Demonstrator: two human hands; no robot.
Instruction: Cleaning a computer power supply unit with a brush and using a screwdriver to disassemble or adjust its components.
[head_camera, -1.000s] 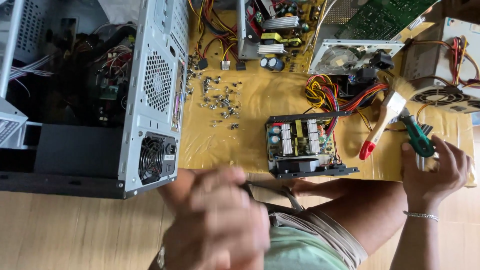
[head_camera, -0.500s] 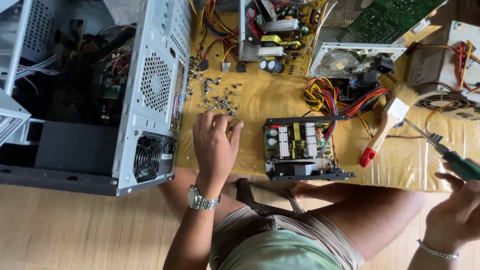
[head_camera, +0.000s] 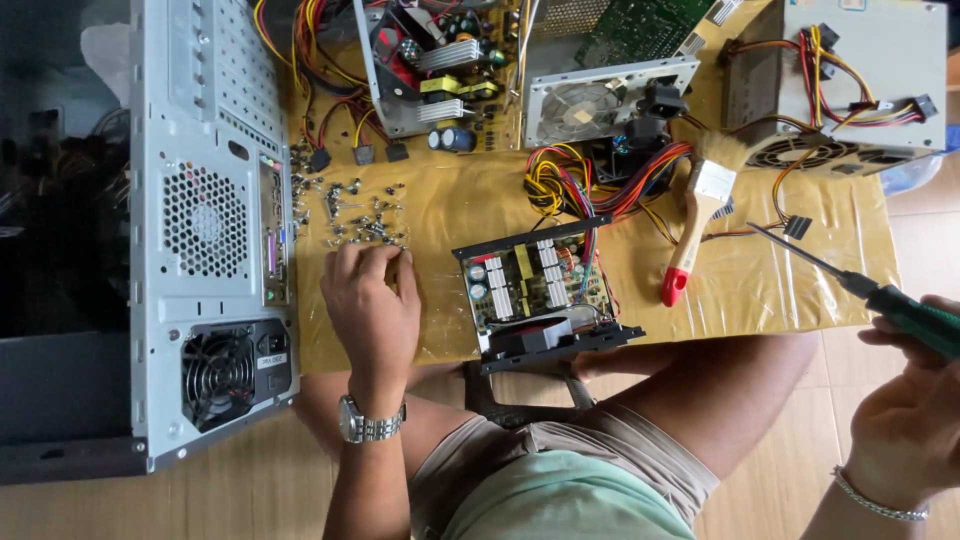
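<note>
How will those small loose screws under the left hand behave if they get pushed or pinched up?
The screws lie scattered, separate, on a glossy yellow sheet, so a push would probably slide and spread them. Their round shanks suggest they may roll. Being tiny, they look light but fiddly; the left hand likely needs fingertips to pinch one at a time.

Right hand cut off by frame edge; screws too small to distinguish.

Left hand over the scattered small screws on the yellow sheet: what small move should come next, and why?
Probably pinch one screw and lift it. The left hand lies palm down with its fingertips at the edge of the scattered small metal screws, while the right hand holds the green-handled screwdriver off to the side, touching no work.
</note>
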